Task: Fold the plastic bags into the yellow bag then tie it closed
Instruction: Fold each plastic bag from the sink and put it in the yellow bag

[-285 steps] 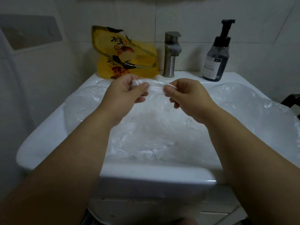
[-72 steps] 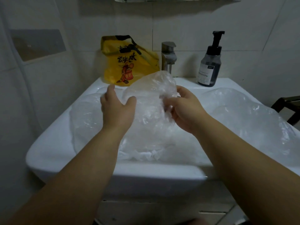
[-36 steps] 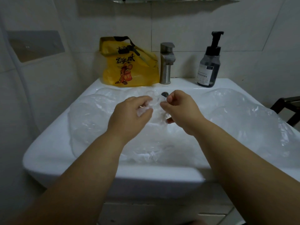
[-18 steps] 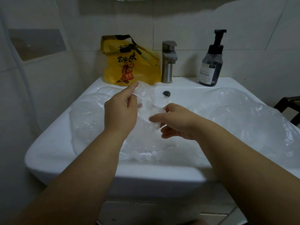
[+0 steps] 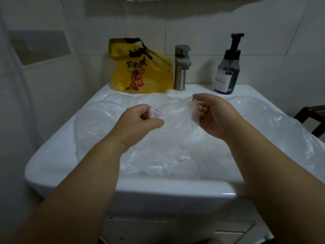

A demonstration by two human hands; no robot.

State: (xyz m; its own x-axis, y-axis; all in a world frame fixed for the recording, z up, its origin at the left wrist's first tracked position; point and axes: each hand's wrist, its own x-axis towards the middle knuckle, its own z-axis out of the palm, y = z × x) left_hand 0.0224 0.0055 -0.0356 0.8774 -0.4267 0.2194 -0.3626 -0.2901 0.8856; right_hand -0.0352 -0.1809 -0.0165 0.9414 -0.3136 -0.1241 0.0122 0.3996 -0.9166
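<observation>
A clear plastic bag (image 5: 175, 113) is stretched between my two hands above the white sink (image 5: 70, 173). My left hand (image 5: 139, 122) pinches its left end with curled fingers. My right hand (image 5: 211, 115) grips its right end, fingers curled round the film. More clear plastic bags (image 5: 263, 124) lie crumpled across the basin and the right side of the sink. The yellow bag (image 5: 140, 71) with red and black print and black handles stands at the back of the sink, left of the tap, apart from both hands.
A steel tap (image 5: 181, 67) rises at the back centre. A dark pump bottle (image 5: 227, 71) stands to its right. Tiled walls close in at the left and behind. A dark chair frame (image 5: 313, 117) shows at the right edge.
Both hands have drawn apart, pulling the clear bag out flat between them. The right hand rose and moved right; the left hand dropped a little.
</observation>
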